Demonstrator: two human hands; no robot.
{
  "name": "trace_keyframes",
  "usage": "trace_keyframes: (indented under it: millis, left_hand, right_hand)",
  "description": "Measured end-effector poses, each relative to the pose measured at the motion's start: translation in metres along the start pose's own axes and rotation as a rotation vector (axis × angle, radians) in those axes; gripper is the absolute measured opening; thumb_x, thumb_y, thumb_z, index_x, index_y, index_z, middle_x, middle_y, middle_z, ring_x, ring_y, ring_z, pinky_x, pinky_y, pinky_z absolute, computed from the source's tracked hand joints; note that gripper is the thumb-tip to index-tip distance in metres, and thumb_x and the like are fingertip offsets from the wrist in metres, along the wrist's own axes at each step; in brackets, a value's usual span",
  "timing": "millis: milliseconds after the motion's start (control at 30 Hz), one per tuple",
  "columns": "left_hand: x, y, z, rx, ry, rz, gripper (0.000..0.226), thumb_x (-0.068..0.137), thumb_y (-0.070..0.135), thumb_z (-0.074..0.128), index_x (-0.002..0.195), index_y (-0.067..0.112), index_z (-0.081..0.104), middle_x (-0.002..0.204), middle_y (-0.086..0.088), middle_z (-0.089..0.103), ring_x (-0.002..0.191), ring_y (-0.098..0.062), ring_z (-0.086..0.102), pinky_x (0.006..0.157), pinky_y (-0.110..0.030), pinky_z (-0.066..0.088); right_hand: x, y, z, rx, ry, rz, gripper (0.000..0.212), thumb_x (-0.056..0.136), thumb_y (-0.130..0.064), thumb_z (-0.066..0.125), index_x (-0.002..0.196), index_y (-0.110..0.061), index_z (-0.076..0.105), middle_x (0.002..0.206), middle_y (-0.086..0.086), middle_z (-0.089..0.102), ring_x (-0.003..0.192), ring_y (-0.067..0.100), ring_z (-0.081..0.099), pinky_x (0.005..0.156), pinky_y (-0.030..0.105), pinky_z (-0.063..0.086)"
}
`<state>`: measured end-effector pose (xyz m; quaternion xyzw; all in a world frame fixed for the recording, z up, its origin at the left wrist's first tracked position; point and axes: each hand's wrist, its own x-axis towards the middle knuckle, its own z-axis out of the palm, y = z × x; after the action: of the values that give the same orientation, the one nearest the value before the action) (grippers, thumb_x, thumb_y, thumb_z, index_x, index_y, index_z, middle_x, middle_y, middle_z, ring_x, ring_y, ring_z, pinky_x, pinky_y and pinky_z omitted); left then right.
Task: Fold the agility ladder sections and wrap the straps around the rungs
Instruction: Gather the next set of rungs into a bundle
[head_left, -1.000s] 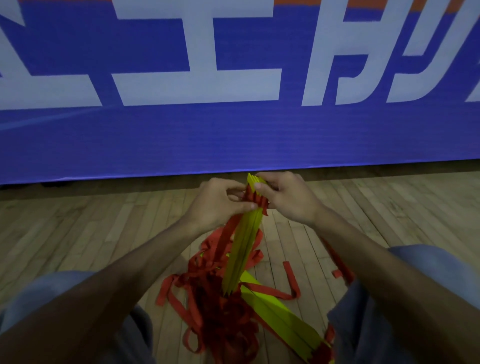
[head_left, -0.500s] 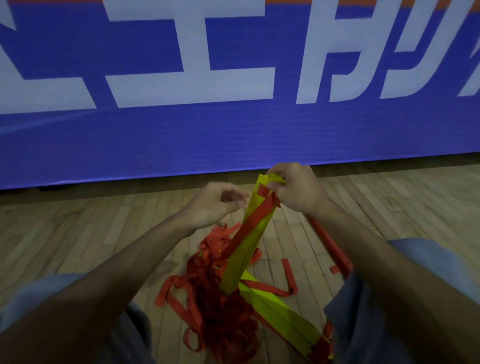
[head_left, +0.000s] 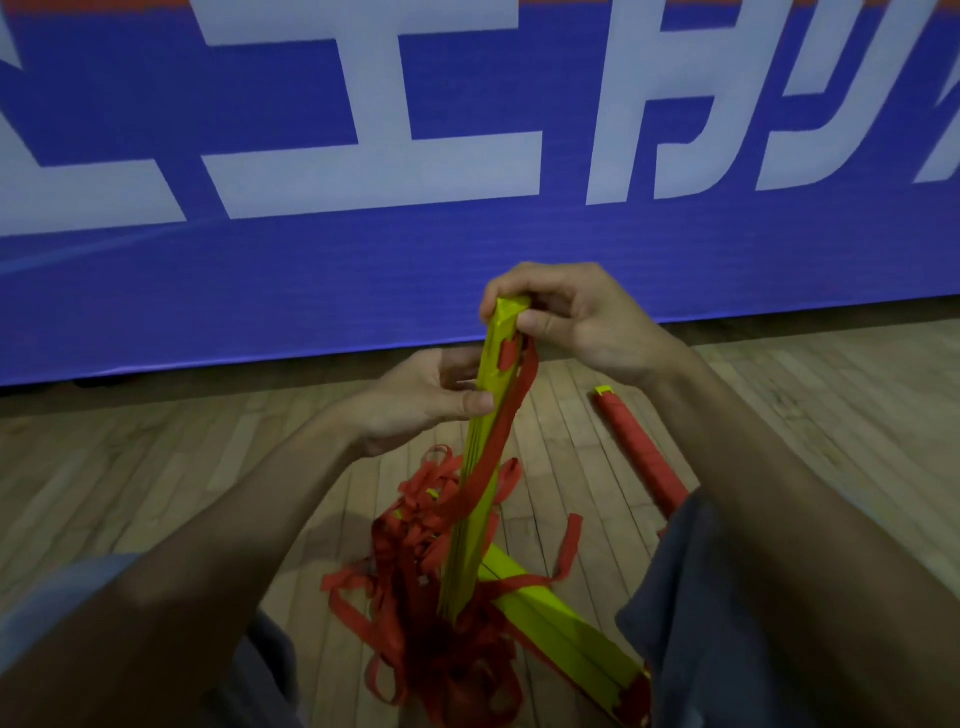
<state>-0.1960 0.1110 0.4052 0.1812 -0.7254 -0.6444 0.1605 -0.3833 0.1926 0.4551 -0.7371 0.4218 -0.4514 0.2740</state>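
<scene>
A stack of yellow ladder rungs (head_left: 475, 478) stands nearly upright between my knees, its lower end in a tangle of red straps (head_left: 431, 613) on the floor. My right hand (head_left: 576, 322) pinches the top end of the stack. My left hand (head_left: 426, 400) holds the stack a little lower, thumb pressed on its side. One red strap (head_left: 498, 441) runs down along the stack from just under my right thumb. More yellow rungs (head_left: 561, 634) lie flat on the floor toward the lower right.
A rung bundle wrapped in red strap (head_left: 639, 452) lies on the wooden floor (head_left: 156, 467) beside my right forearm. A blue banner with white characters (head_left: 363, 249) stands close ahead. My knees in blue-grey shorts (head_left: 691, 613) flank the pile.
My right hand has lifted the top of the rung stack higher and more upright. My left hand has moved from beside the stack to hold it below the top.
</scene>
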Motion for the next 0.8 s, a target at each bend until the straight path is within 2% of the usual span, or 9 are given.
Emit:
trace_keyframes:
  millis: [133,233,300,367,500,600,667,733,800]
  left_hand:
    - [0.004,-0.006,0.010,0.014,0.129,0.033,0.032,0.079,0.026,0.076,0.110,0.021,0.067,0.097,0.006,0.073,0.093,-0.011,0.067,0.087,-0.035,0.054]
    - [0.004,-0.007,0.016,-0.005,0.250,0.048,0.032,0.076,0.027,0.068,0.108,0.021,0.067,0.093,0.007,0.072,0.089,-0.009,0.066,0.088,-0.040,0.051]
    - [0.003,-0.003,0.016,-0.008,0.314,0.074,0.033,0.075,0.027,0.067,0.108,0.024,0.067,0.094,0.007,0.072,0.090,-0.008,0.066,0.086,-0.034,0.053]
    - [0.001,0.000,0.014,-0.001,0.354,0.117,0.034,0.076,0.026,0.067,0.109,0.025,0.066,0.099,0.007,0.072,0.094,-0.008,0.066,0.081,-0.026,0.055]
    - [-0.002,0.004,0.009,0.023,0.430,0.171,0.032,0.075,0.023,0.071,0.106,0.025,0.067,0.101,0.003,0.073,0.094,-0.009,0.067,0.079,-0.025,0.056]
    - [-0.005,0.008,0.005,0.075,0.504,0.189,0.038,0.066,0.029,0.077,0.103,0.025,0.070,0.098,-0.002,0.074,0.086,-0.008,0.068,0.077,-0.027,0.057]
    - [-0.006,0.012,0.002,0.122,0.618,0.186,0.044,0.062,0.030,0.083,0.104,0.021,0.072,0.100,-0.009,0.073,0.078,-0.010,0.067,0.081,-0.036,0.059]
    - [-0.007,0.015,-0.003,0.144,0.739,0.193,0.041,0.063,0.028,0.087,0.100,0.023,0.073,0.092,-0.004,0.073,0.069,-0.008,0.064,0.081,-0.041,0.059]
    - [-0.009,0.020,-0.011,0.139,0.836,0.226,0.033,0.066,0.026,0.087,0.096,0.026,0.072,0.084,0.003,0.071,0.063,-0.003,0.061,0.074,-0.034,0.058]
  right_hand:
    - [-0.001,0.007,0.002,0.066,0.077,0.037,0.031,0.094,0.009,0.048,0.120,-0.004,0.059,0.119,0.015,0.063,0.111,0.031,0.063,0.090,0.038,0.054]
    - [0.002,0.019,0.010,-0.080,0.254,0.111,0.030,0.096,-0.006,0.055,0.126,-0.004,0.059,0.118,0.012,0.066,0.105,0.024,0.065,0.091,0.037,0.055]
    - [0.002,0.027,0.016,-0.201,0.330,0.204,0.028,0.096,-0.026,0.057,0.119,-0.010,0.064,0.108,0.009,0.070,0.099,0.023,0.067,0.091,0.045,0.052]
    - [0.002,0.029,0.020,-0.227,0.305,0.275,0.028,0.097,-0.034,0.056,0.106,-0.011,0.069,0.100,0.006,0.072,0.096,0.021,0.067,0.090,0.048,0.050]
    - [0.003,0.032,0.026,-0.099,0.287,0.294,0.005,0.092,-0.022,0.066,0.094,-0.019,0.069,0.087,0.008,0.074,0.087,0.020,0.070,0.090,0.044,0.054]
    - [0.005,0.026,0.029,0.168,0.298,0.357,0.011,0.095,-0.008,0.057,0.092,-0.013,0.067,0.074,0.004,0.067,0.073,0.014,0.065,0.081,0.032,0.054]
    - [0.006,0.019,0.030,0.414,0.296,0.374,0.018,0.099,-0.008,0.048,0.096,-0.005,0.066,0.070,0.009,0.051,0.064,0.019,0.056,0.072,0.037,0.056]
    - [0.005,0.013,0.031,0.552,0.261,0.391,0.022,0.096,-0.017,0.050,0.103,-0.001,0.062,0.069,0.011,0.039,0.049,0.019,0.049,0.054,0.035,0.054]
    - [0.003,0.013,0.031,0.485,0.145,0.416,0.038,0.089,-0.032,0.055,0.108,0.001,0.060,0.065,0.010,0.038,0.041,0.020,0.045,0.044,0.030,0.046]
